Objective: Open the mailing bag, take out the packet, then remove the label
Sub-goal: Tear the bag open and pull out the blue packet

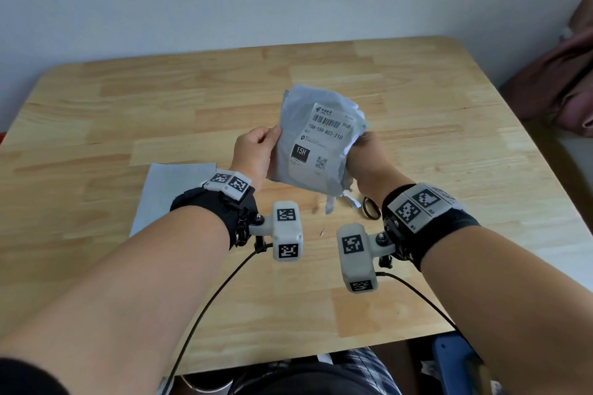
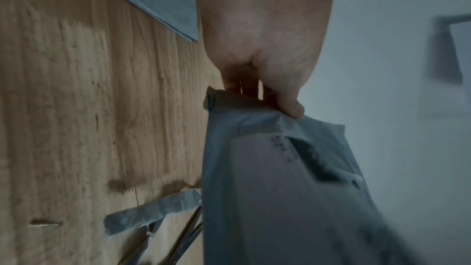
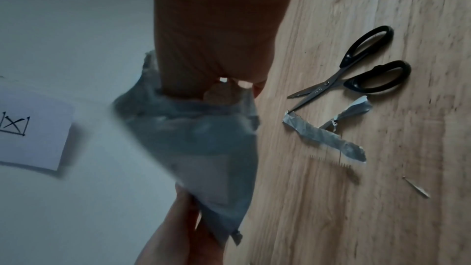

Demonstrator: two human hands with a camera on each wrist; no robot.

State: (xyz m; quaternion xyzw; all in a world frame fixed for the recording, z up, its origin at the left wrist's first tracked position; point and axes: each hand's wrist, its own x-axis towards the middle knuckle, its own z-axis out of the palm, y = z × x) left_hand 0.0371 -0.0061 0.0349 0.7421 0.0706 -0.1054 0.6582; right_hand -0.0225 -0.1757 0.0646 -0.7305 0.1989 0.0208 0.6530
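I hold a grey mailing bag (image 1: 287,144) upright above the wooden table (image 1: 160,99). Its white shipping label (image 1: 327,138) with barcode and QR code faces me. My left hand (image 1: 256,151) grips the bag's left edge, thumb on the front and fingers behind; the left wrist view shows this left hand (image 2: 265,57) pinching the bag (image 2: 267,198). My right hand (image 1: 365,154) holds the torn right edge. In the right wrist view the bag (image 3: 209,138) wraps round the fingers of the right hand (image 3: 216,37), which are mostly hidden. No packet shows.
Black-handled scissors (image 3: 356,76) lie open on the table below my right wrist, beside a cut-off grey strip (image 3: 323,136). A flat grey sheet (image 1: 173,189) lies under my left forearm. Pink fabric (image 1: 561,83) is piled past the table's right edge.
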